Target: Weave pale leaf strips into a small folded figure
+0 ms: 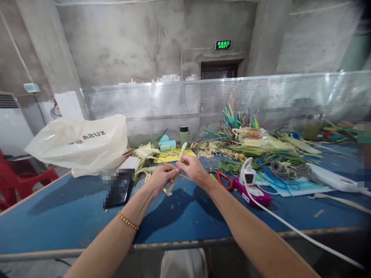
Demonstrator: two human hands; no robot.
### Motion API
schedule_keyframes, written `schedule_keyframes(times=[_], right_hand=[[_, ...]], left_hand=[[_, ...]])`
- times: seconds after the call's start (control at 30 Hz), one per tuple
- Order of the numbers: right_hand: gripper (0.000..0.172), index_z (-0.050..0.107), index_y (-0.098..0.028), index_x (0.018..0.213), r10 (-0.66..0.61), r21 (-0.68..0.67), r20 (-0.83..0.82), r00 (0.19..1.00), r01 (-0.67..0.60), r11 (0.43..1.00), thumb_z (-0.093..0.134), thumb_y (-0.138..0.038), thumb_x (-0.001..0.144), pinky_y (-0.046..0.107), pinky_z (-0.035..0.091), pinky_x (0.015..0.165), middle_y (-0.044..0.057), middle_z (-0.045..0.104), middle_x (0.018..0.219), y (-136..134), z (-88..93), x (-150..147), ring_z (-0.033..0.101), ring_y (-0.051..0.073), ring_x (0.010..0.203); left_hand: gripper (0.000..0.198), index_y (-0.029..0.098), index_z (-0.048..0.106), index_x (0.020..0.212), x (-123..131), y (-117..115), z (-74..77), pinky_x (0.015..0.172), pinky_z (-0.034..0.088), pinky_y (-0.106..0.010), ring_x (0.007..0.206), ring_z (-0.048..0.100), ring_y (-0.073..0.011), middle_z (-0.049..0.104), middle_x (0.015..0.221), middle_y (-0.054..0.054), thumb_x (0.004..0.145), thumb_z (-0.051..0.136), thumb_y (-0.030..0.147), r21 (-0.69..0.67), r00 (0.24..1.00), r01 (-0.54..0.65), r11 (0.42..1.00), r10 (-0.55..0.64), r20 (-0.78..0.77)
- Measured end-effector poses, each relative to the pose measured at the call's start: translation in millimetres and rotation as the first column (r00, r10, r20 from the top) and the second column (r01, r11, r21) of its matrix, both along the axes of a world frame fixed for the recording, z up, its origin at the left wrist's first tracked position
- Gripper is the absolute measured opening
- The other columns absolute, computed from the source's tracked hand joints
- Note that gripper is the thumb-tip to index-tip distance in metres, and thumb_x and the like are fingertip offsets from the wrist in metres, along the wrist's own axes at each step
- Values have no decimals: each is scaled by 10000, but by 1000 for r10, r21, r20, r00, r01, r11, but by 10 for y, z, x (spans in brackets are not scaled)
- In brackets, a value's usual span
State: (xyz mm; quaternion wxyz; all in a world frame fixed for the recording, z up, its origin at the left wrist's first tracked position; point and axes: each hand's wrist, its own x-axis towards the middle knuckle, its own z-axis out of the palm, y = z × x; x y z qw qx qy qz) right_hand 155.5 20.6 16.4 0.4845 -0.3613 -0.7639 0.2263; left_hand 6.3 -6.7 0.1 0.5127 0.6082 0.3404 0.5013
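Both my hands are raised over the blue table (72, 216), pinching pale yellow-green leaf strips (182, 151) between them. My left hand (160, 178), with a gold bead bracelet on the wrist, is closed on the lower part of the strips; a strip end hangs below it. My right hand (193, 168) is closed on the strips just right of it, one strip rising above the fingers. A thin stick-like strip runs across between the two hands.
A phone (118, 189) lies left of my hands, a white plastic bag (81, 144) behind it. Red-handled scissors (223, 178), a purple power strip (253, 193) with white charger and cable, piled leaves, coloured strips (234, 121), a green flask (184, 136). A perforated metal screen backs the table.
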Motion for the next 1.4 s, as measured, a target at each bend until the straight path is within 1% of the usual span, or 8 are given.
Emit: schedule_keyframes(times=[0.67, 0.77, 0.9, 0.97, 1.07, 1.17, 1.3, 1.4], right_hand=[[247, 476, -174, 562, -187, 83, 156, 970, 175, 981, 581, -281, 759, 231, 290, 553, -32, 470, 544, 78, -19, -14, 403, 98, 539], [316, 536, -166, 603, -379, 254, 198, 904, 326, 910, 489, -334, 867, 248, 283, 603, 7, 542, 597, 21, 35, 53, 441, 117, 598], [298, 598, -158, 707, -610, 506, 119, 783, 481, 716, 458, -329, 906, 274, 277, 691, 70, 621, 767, -69, 68, 103, 485, 161, 775], [318, 594, -157, 671, -518, 478, 203, 831, 378, 793, 462, -331, 902, 264, 275, 657, 56, 611, 728, -93, 36, 68, 474, 147, 727], [409, 562, -159, 568, -158, 216, 383, 910, 79, 973, 440, -355, 905, 246, 239, 545, -8, 504, 529, -91, -47, -33, 385, 101, 538], [326, 577, -152, 579, -21, 115, 335, 942, -18, 993, 507, -312, 855, 229, 238, 524, -28, 488, 523, -64, -108, -105, 371, 88, 521], [238, 557, -144, 567, -30, 87, 278, 960, 6, 996, 515, -178, 798, 220, 253, 530, -26, 504, 533, -38, -113, -106, 393, 84, 530], [256, 525, -149, 544, -64, 88, 269, 961, 42, 995, 511, -183, 798, 224, 247, 528, -27, 481, 517, -46, -98, -96, 386, 87, 526]], left_hand=[[284, 106, 632, 615, -55, 8, 13, 513, 298, -242, 493, 438, -81, 518, 540, -1, 657, 741, 365, 15, 995, 95, 995, -95, -38], [264, 104, 643, 620, -78, 34, 31, 518, 311, -235, 494, 445, -79, 519, 527, 1, 629, 761, 340, 43, 999, -23, 999, 22, 30], [274, 99, 653, 634, -118, 101, 12, 492, 288, -230, 465, 408, -72, 507, 497, 6, 599, 767, 346, -27, 974, -195, 980, 197, 116], [269, 103, 655, 633, -133, 132, -13, 477, 267, -232, 453, 397, -73, 510, 488, 5, 600, 759, 348, -32, 957, -268, 963, 270, 107], [294, 119, 602, 515, -130, 150, -43, 469, 247, -241, 439, 367, -70, 468, 443, 13, 630, 735, 355, 34, 935, -352, 935, 350, 61], [333, 125, 567, 461, -104, 130, -40, 473, 252, -244, 444, 357, -69, 445, 434, 14, 627, 739, 358, 31, 953, -295, 955, 292, 77], [283, 106, 630, 557, -81, 84, -4, 498, 285, -239, 500, 407, -81, 506, 513, -6, 586, 772, 349, -31, 981, -111, 993, 115, 154], [288, 113, 610, 532, -84, 74, 2, 505, 288, -241, 504, 403, -81, 497, 507, -2, 601, 764, 346, -2, 985, -134, 991, 133, 108]])
